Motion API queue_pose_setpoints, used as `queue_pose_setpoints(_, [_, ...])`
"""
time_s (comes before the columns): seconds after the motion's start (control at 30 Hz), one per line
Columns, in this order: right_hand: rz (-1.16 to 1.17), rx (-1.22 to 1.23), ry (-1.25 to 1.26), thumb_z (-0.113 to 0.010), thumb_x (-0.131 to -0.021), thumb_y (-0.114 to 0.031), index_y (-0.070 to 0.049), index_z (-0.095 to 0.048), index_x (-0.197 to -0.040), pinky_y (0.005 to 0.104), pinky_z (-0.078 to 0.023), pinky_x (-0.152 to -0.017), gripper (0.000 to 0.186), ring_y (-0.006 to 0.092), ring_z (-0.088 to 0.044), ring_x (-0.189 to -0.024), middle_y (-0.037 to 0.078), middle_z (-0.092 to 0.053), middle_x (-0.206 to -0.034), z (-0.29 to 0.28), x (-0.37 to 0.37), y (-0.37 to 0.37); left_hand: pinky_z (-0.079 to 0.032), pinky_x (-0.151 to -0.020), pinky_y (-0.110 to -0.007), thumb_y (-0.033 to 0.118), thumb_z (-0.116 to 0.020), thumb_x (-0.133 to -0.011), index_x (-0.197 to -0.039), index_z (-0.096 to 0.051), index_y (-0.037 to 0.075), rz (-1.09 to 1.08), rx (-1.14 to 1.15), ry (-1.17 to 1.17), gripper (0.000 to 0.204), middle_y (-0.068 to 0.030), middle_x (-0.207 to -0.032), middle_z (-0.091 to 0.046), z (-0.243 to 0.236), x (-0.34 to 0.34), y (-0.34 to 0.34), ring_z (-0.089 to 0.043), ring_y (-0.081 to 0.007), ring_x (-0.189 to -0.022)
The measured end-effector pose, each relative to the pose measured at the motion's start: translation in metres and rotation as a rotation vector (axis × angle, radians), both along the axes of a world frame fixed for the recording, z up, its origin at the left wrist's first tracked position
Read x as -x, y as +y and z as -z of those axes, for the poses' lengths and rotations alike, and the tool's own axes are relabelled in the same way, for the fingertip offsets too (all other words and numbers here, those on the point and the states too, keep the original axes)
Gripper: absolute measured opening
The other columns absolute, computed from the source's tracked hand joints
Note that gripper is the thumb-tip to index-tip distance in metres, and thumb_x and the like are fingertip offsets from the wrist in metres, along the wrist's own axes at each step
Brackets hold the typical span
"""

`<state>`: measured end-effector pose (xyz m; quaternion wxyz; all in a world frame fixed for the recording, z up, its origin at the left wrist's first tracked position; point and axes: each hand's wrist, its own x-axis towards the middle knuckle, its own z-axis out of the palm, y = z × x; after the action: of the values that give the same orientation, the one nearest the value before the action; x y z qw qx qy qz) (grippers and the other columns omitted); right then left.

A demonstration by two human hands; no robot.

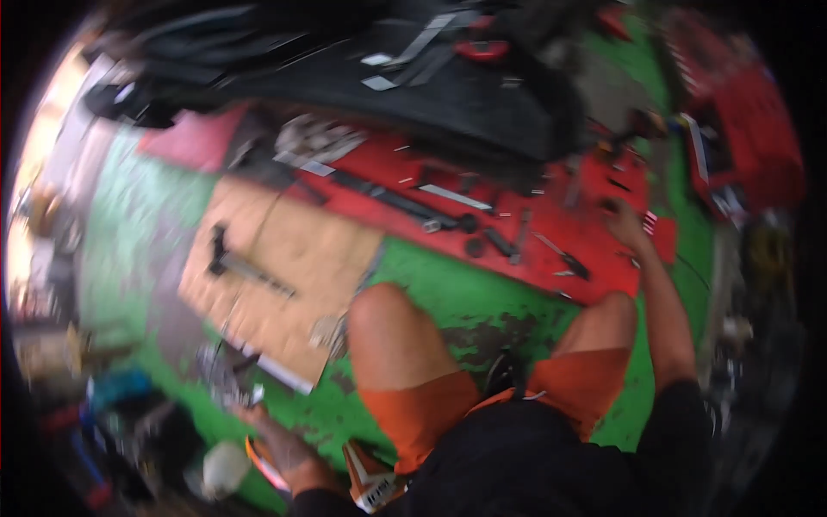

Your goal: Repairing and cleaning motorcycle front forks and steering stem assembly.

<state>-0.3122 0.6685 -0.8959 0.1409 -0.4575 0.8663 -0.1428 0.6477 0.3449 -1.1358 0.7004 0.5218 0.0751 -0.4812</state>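
My left hand point(284, 450) is low on the left, its fingers closed at the near end of a grey, shiny object point(226, 376). Blur hides what kind of object that is. Over the right part of a red mat point(538, 258), my right hand point(624, 226) reaches down among tools. A small dark thing shows by its fingertips, but blur hides whether the fingers grip it. Closest on the mat are pliers-like tools point(564, 258) with dark handles. A long black bar-shaped tool point(396, 202) lies farther left on the mat.
A cardboard sheet point(336, 250) bears a dark T-shaped tool point(245, 269). A large black panel point(482, 108) overhangs the mat's far side. A red case point(748, 129) stands far right. An orange-and-white box point(369, 479) and a pale round container point(226, 470) sit near my left arm.
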Motion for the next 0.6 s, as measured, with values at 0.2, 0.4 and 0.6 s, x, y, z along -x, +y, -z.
queue_pose_setpoints(0.2, [0.359,0.065,-0.027,-0.063,-0.084,-0.009,-0.006,-0.06,-0.123,0.0372,-0.053,-0.086,0.039,0.0251,-0.067,-0.096,0.016,-0.069,-0.106,0.067,0.024,-0.062,-0.043,-0.104,-0.047,0.06,-0.046,-0.097,-0.141,-0.046,0.0,0.345,-0.297,-0.407,0.074,-0.0156,-0.139,-0.054,-0.029,-0.014,0.022,-0.055,-0.0312,-0.12])
queue_pose_setpoints(0.4, [0.658,0.079,0.188,-0.064,-0.089,-0.027,-0.008,-0.05,-0.129,0.0501,-0.05,-0.092,0.046,0.0449,-0.062,-0.104,0.025,-0.065,-0.11,0.105,0.048,-0.108,-0.046,-0.093,-0.043,0.049,-0.056,-0.097,-0.122,-0.059,0.0,0.916,-0.409,-0.727,0.055,-0.016,-0.114,-0.063,-0.125,0.035,0.074,-0.061,-0.0282,-0.102])
queue_pose_setpoints(0.6, [0.864,0.104,0.023,-0.067,-0.085,-0.032,-0.001,-0.05,-0.123,0.0533,-0.051,-0.088,0.052,0.0456,-0.063,-0.101,0.028,-0.064,-0.106,0.133,0.057,-0.163,-0.05,-0.088,-0.045,0.045,-0.061,-0.094,-0.132,-0.056,-0.001,0.837,-0.591,-1.049,0.06,-0.0223,-0.117,-0.064,-0.179,0.023,0.125,-0.063,-0.0339,-0.102])
